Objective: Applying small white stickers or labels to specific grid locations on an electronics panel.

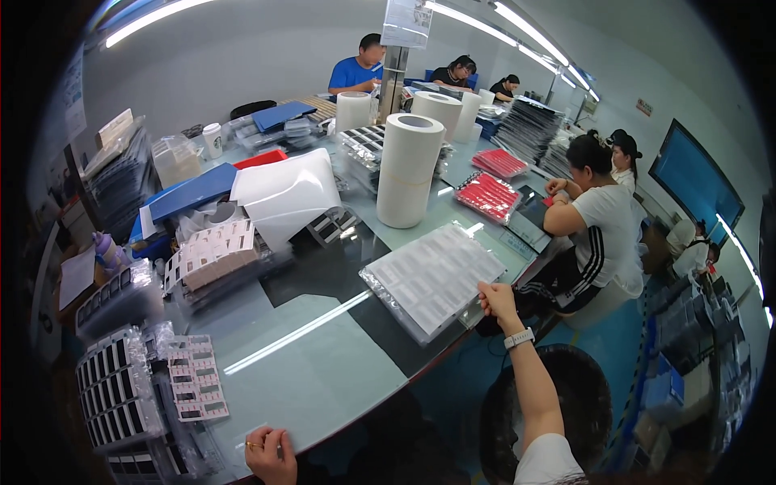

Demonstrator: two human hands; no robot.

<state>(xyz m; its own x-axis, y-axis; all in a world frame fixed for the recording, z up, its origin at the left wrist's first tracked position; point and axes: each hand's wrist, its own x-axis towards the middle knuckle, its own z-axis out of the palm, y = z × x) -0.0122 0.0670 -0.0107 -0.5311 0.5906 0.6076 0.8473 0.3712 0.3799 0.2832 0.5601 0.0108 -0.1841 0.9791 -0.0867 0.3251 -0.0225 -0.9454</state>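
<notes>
At the right edge of a flat stack of whitish sheets (432,275) in clear plastic, my right hand (497,302) has its fingers closed on the stack's edge. A pale watch sits on that wrist. Faint grey rectangles show across the top sheet. My left hand (272,456) is at the table's near edge, its fingers curled together. What it holds, if anything, is too small to make out. Close to it lie a pinkish-white card with dark rectangular pieces (196,378) and a plastic-wrapped pile of black rectangular pieces (113,388).
A large white roll (408,171) stands mid-table, with more rolls behind. Curved white sheeting (287,194) and a stack of cut labels (214,252) lie left. A seated person (602,218) works by red packets (487,196). A black-lined bin (582,404) stands below my right arm.
</notes>
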